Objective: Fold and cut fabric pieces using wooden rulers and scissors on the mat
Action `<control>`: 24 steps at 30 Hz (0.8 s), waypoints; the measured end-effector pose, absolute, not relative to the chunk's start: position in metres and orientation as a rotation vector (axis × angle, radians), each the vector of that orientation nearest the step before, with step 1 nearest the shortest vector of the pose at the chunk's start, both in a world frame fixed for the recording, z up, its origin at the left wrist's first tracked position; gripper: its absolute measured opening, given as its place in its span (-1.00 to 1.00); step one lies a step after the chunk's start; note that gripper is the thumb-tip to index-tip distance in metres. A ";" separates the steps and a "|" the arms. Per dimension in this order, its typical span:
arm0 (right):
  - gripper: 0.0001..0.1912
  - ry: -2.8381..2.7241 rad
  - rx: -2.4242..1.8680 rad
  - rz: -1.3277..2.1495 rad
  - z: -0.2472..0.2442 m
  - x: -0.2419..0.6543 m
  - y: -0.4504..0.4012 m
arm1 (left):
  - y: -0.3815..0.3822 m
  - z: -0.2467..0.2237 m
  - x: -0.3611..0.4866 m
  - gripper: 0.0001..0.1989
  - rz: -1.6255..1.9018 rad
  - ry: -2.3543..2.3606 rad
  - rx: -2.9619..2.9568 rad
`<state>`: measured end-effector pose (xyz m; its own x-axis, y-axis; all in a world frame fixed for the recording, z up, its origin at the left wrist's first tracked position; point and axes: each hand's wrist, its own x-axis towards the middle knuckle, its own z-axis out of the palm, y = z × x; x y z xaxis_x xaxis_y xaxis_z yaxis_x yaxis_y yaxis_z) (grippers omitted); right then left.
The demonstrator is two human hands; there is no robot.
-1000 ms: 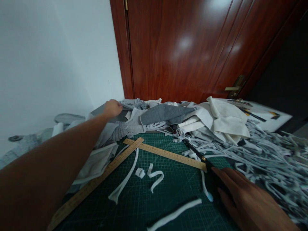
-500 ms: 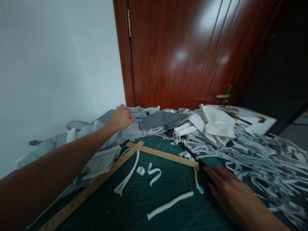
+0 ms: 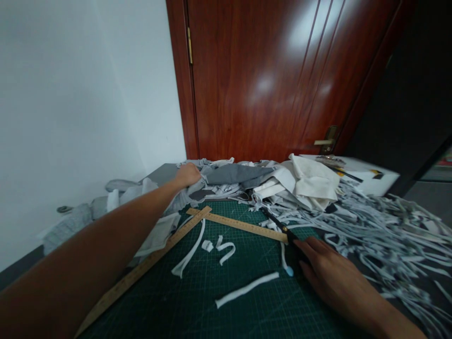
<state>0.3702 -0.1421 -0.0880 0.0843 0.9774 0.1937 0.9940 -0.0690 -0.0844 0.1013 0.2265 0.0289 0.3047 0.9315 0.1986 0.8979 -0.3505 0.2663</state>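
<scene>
My left hand (image 3: pixel 188 175) reaches to the far side of the table, its fingers closed on grey fabric (image 3: pixel 193 189) in the heap there. A darker grey cloth piece (image 3: pixel 235 174) lies just to the right of that fist. Around the handles of black scissors (image 3: pixel 284 229) my right hand (image 3: pixel 326 266) is closed. The blades point away and left over a green cutting mat (image 3: pixel 197 306), near the end of a wooden ruler (image 3: pixel 247 226). A longer wooden ruler (image 3: pixel 151 263) crosses its other end. White fabric strips (image 3: pixel 247 289) lie on the mat.
A tangle of grey-white strips (image 3: pixel 388 240) spreads on the right. Cream cloth pieces (image 3: pixel 312 181) are heaped at the back, beside a white box (image 3: pixel 379 176). More pale fabric (image 3: pixel 76 226) lies on the left. Behind stand a white wall (image 3: pixel 70 94) and a brown door (image 3: pixel 247 84).
My left hand has moved a little right and closed into a fist on the grey fabric, which has shifted. My right hand keeps hold of the scissors. The view has shifted slightly.
</scene>
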 end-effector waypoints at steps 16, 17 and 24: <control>-0.49 -1.994 -1.944 -0.122 -0.076 0.380 -0.144 | 0.153 0.155 0.072 -0.93 1.588 1.270 1.853; -0.54 -1.978 -1.877 -0.156 -0.071 0.379 -0.143 | 0.140 0.157 0.075 -0.95 1.574 1.204 1.807; -0.62 -1.938 -1.231 -0.410 -0.016 0.299 -0.128 | 0.052 0.133 0.106 -0.82 1.222 0.884 1.572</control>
<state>0.2993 -0.1282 -0.0157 -0.2188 0.6143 0.7581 0.8685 0.4767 -0.1355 0.1064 0.0520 0.1329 0.2467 0.9205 0.3030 -0.0005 -0.3125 0.9499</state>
